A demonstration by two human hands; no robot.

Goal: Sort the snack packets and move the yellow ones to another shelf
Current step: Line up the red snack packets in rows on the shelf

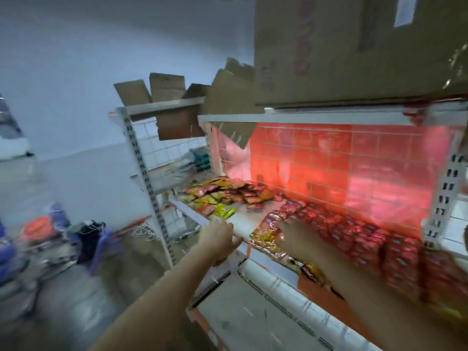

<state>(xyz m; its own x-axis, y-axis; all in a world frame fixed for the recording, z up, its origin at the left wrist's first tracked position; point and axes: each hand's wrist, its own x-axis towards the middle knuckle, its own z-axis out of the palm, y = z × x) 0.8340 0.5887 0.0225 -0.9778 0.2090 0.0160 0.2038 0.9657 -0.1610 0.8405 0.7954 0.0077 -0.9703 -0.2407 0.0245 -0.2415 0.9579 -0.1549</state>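
Two bare forearms in view, no sleeves visible on either. Left hand point(219, 238) bare: no glove, ring or watch seen. Right hand point(295, 234) heavily motion-blurred, also looks bare; wrist detail can't be made out. No bracelets or markings visible on either arm. Rest of body out of frame.

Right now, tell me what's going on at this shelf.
A person is reaching both arms to a shelf of snack packets. The left hand is open at the shelf's front edge, holding nothing. The right hand is blurred over a yellow packet; its grip cannot be made out. A mixed pile lies at the left, and red packets are stacked at the right.
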